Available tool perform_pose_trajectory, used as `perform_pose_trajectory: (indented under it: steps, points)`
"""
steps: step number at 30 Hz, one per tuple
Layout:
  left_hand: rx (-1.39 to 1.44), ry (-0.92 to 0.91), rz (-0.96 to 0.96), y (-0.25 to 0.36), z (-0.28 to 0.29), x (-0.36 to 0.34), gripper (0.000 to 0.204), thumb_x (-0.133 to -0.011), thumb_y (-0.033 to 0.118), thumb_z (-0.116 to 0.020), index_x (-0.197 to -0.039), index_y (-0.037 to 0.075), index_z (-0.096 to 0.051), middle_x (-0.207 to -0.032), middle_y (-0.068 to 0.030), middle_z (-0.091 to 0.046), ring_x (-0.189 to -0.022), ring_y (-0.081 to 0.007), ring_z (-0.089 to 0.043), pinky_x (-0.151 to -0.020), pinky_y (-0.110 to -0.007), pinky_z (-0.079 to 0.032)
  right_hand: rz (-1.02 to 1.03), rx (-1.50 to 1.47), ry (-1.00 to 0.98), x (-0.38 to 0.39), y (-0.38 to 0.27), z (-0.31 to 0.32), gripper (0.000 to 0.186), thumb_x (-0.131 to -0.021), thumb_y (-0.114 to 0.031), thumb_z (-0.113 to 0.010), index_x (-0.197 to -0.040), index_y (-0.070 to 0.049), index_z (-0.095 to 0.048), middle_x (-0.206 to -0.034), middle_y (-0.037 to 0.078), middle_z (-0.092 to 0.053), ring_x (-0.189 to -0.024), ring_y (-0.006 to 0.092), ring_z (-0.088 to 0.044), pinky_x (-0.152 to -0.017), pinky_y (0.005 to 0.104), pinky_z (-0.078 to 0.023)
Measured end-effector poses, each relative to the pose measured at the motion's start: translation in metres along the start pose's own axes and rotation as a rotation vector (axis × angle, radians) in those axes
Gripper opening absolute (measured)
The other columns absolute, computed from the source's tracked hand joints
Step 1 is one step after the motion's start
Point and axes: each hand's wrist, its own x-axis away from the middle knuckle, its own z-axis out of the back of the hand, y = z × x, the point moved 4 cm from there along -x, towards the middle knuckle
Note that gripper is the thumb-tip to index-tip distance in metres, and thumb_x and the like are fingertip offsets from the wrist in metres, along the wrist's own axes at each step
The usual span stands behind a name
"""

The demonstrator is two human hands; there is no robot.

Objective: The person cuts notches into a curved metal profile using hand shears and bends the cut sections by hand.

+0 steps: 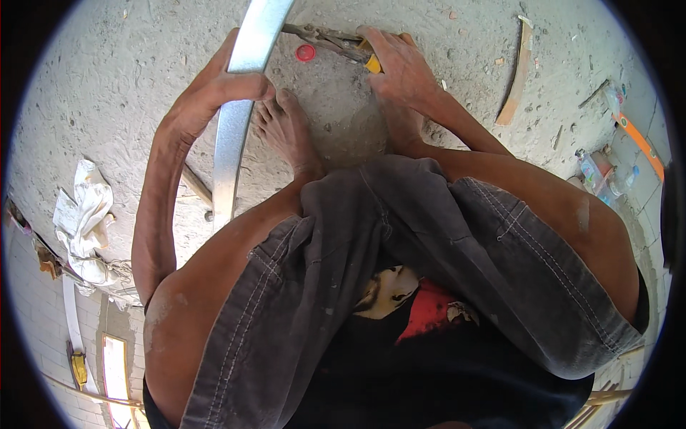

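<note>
A long, shiny galvanized metal strip [236, 136] stands across the left-centre of the view, running from the top edge down beside my left knee. My left hand [239, 84] is closed round it, the thumb lying across the face and the fingers hidden behind. My right hand [404, 68] is closed on dark metal snips [325, 37] with yellow grips. Their dark end reaches left to the strip's edge, where the strip hides its tip; I cannot tell whether the blades bite the metal. Both hands are just beyond my bare feet.
A red bottle cap [306, 53] lies on the dusty floor between my hands. A thin wooden strip [516, 75] is further right. Plastic bottles [600, 175] and an orange spirit level [641, 145] are near the right wall. A crumpled white sack [86, 222] lies left.
</note>
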Motion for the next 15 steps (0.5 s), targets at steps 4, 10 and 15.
perform_pose_trajectory:
  steps: [4,10,15]
  points:
    - [0.042,-0.034,-0.032,-0.003,-0.010,-0.009,0.089,-0.064,0.038,-0.069,-0.140,0.005,-0.037,-0.090,-0.0120,-0.065,-0.089,-0.0208,-0.065,-0.087,-0.040,-0.045,0.034,-0.010,-0.009,0.003,0.015,-0.001,0.064,-0.069,-0.012,-0.058,-0.131,-0.007,-0.042,-0.125,0.023,-0.054,-0.118,0.0397,-0.049,-0.102,0.0473,-0.036]
    - [-0.078,-0.026,-0.001,0.012,-0.015,0.002,0.105,-0.060,0.039,-0.071,-0.148,0.005,-0.027,-0.098,-0.0137,-0.066,-0.095,-0.0221,-0.062,-0.096,-0.040,-0.042,0.114,-0.063,0.070,0.016,0.007,0.004,0.066,-0.072,-0.012,-0.058,-0.135,-0.008,-0.040,-0.126,0.023,-0.054,-0.116,0.0405,-0.050,-0.102,0.0470,-0.036]
    - [-0.150,-0.008,-0.042,0.002,-0.017,-0.019,0.087,-0.060,0.044,-0.069,-0.132,0.001,-0.042,-0.096,-0.0172,-0.060,-0.096,-0.0302,-0.060,-0.086,-0.047,-0.045,0.025,-0.045,-0.003,0.015,0.005,0.010,0.065,-0.074,-0.012,-0.058,-0.136,-0.009,-0.038,-0.124,0.025,-0.055,-0.114,0.0419,-0.051,-0.101,0.0470,-0.037]
